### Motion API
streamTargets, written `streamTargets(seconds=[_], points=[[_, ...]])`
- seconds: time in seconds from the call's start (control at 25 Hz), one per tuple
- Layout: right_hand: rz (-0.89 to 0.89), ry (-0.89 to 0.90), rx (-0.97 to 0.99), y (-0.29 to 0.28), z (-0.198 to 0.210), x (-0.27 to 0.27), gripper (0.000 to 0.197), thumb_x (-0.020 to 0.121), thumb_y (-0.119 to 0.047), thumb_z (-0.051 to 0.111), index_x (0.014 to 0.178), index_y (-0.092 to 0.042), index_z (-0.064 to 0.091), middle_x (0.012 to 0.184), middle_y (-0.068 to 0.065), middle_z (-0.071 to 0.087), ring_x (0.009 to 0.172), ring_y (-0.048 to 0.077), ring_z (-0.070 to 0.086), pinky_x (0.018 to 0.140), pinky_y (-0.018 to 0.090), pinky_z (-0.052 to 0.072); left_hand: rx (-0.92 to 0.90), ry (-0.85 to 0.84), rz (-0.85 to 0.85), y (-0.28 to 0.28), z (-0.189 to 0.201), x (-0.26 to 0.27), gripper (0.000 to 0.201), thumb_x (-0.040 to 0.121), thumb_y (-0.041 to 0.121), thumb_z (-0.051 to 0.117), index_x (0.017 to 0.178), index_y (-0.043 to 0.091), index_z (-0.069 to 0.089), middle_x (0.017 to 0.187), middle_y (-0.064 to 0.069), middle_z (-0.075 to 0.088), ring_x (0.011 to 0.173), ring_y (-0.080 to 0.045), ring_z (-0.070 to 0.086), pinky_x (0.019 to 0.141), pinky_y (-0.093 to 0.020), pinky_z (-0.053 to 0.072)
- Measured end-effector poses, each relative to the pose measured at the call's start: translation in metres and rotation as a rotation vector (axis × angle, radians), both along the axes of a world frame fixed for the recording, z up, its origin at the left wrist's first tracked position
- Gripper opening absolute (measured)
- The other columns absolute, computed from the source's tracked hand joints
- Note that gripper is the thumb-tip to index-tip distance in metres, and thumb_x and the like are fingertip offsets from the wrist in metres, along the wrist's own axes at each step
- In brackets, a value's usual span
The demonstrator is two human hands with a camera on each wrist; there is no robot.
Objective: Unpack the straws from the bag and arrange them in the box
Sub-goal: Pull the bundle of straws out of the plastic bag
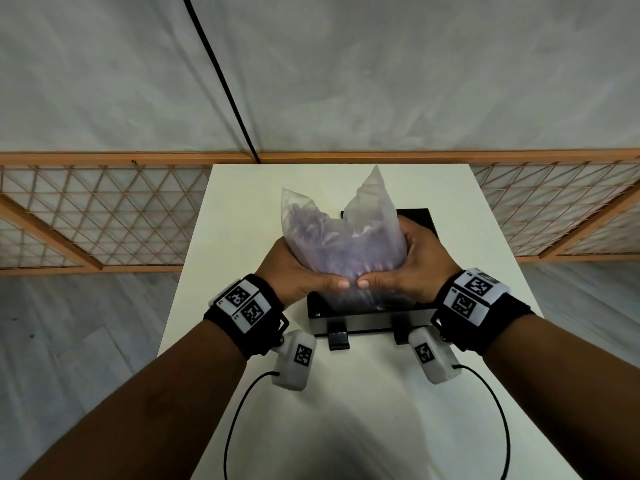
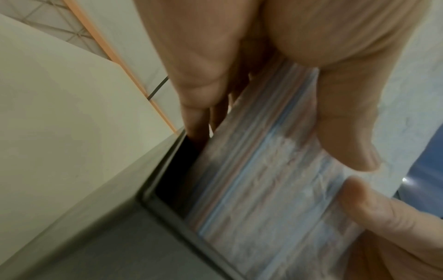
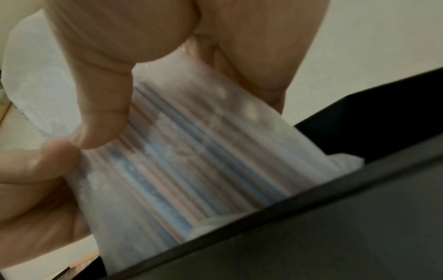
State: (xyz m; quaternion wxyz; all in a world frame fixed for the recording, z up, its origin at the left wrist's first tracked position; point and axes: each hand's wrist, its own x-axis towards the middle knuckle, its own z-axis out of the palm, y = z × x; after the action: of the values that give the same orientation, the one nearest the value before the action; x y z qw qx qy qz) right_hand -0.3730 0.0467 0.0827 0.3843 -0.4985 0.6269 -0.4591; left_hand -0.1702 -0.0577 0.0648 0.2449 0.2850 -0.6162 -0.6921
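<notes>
A cloudy clear plastic bag [image 1: 341,237] packed with blue and pink striped straws [image 2: 261,191] stands upright inside the open black box [image 1: 420,218] on the white table [image 1: 242,202]. My left hand [image 1: 298,271] grips the bag's left side. My right hand [image 1: 405,268] grips its right side. The two thumbs almost meet at the front of the bag. The bag's bottom end goes down past the box rim [image 3: 299,199], where the straws [image 3: 182,161] show as long stripes. The bag's top flares open in two peaks.
The box's front wall carries two black latches [image 1: 337,336] hanging toward me. An orange-framed lattice screen [image 1: 104,216] runs behind the table, under a grey fabric backdrop. Grey floor lies on both sides of the narrow table. Black cables loop from the wrist cameras.
</notes>
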Motion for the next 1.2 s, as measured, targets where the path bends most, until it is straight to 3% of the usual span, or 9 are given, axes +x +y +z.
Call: streamTargets(seconds=[0.12,0.28,0.4,0.56,0.72,0.8,0.96,1.08,1.2], points=[[0.02,-0.047,-0.037,0.001,0.002,0.002,0.075,0.054,-0.013,0.097,0.12,-0.016,0.062,0.113,0.002,0.072,0.106,0.015,0.068,0.087,0.042,0.059,-0.016,0.049,0.024,0.002,0.005,0.002,0.064,0.056,-0.01,0.09,0.114,0.008,0.069,0.115,-0.013,0.073,0.113,-0.027,0.068,0.091,-0.049,0.056],[0.122,-0.135,-0.023,0.001,-0.001,0.008,0.086,0.053,-0.002,0.095,0.127,-0.017,0.054,0.119,0.001,0.068,0.114,0.018,0.065,0.086,0.038,0.058,0.009,0.124,-0.037,0.001,0.008,0.006,0.059,0.056,-0.003,0.09,0.105,0.023,0.072,0.11,-0.013,0.072,0.113,-0.035,0.067,0.093,-0.055,0.055],[0.148,-0.058,0.044,-0.001,0.0,0.018,0.085,0.052,-0.005,0.096,0.125,-0.02,0.055,0.115,-0.006,0.07,0.108,0.009,0.067,0.08,0.024,0.057,-0.014,0.107,-0.054,0.004,0.012,-0.003,0.051,0.061,0.001,0.091,0.107,0.003,0.07,0.108,-0.024,0.072,0.107,-0.042,0.068,0.093,-0.062,0.053],[0.092,-0.033,0.002,-0.004,0.003,0.015,0.071,0.055,-0.016,0.096,0.118,-0.017,0.063,0.107,-0.003,0.074,0.101,0.009,0.07,0.084,0.027,0.057,0.011,0.15,-0.022,0.003,0.018,-0.007,0.045,0.067,0.002,0.088,0.107,0.0,0.07,0.106,-0.024,0.073,0.103,-0.041,0.07,0.09,-0.05,0.056],[0.092,-0.076,0.014,-0.001,0.0,0.004,0.074,0.055,-0.022,0.097,0.119,-0.02,0.06,0.111,0.0,0.073,0.103,0.017,0.07,0.087,0.038,0.058,0.064,0.207,0.062,0.0,0.017,0.002,0.063,0.051,0.033,0.098,0.104,0.016,0.07,0.101,-0.01,0.072,0.098,-0.029,0.07,0.081,-0.038,0.057],[0.054,-0.158,-0.054,0.001,0.008,0.002,0.075,0.057,-0.026,0.094,0.121,-0.016,0.058,0.113,0.0,0.072,0.106,0.018,0.069,0.085,0.032,0.057,0.102,0.259,0.176,-0.004,0.023,0.003,0.073,0.048,0.045,0.097,0.104,0.012,0.063,0.099,-0.008,0.068,0.095,-0.023,0.067,0.08,-0.034,0.056],[-0.029,-0.269,-0.23,-0.007,0.037,0.006,0.039,0.075,-0.021,0.077,0.109,-0.009,0.062,0.1,0.0,0.069,0.094,0.013,0.066,0.081,0.026,0.053,0.066,0.202,0.311,-0.005,0.048,-0.002,0.033,0.078,0.028,0.079,0.083,0.012,0.051,0.101,-0.019,0.069,0.092,-0.025,0.066,0.078,-0.04,0.053],[-0.062,-0.014,-0.195,-0.018,0.05,0.003,0.007,0.081,-0.019,0.069,0.085,-0.013,0.068,0.082,0.002,0.068,0.076,0.014,0.062,0.076,0.037,0.052,0.057,0.17,0.366,-0.005,0.056,-0.008,0.021,0.099,0.011,0.056,0.08,0.012,0.048,0.098,-0.014,0.075,0.096,-0.025,0.07,0.078,-0.041,0.054],[-0.093,0.114,-0.203,-0.021,0.061,-0.003,0.007,0.082,-0.021,0.065,0.076,-0.019,0.065,0.074,-0.002,0.064,0.07,0.011,0.056,0.071,0.032,0.047,0.08,0.193,0.451,-0.006,0.063,-0.008,0.02,0.101,0.019,0.054,0.083,0.011,0.049,0.094,-0.012,0.078,0.088,-0.024,0.074,0.073,-0.04,0.058]])
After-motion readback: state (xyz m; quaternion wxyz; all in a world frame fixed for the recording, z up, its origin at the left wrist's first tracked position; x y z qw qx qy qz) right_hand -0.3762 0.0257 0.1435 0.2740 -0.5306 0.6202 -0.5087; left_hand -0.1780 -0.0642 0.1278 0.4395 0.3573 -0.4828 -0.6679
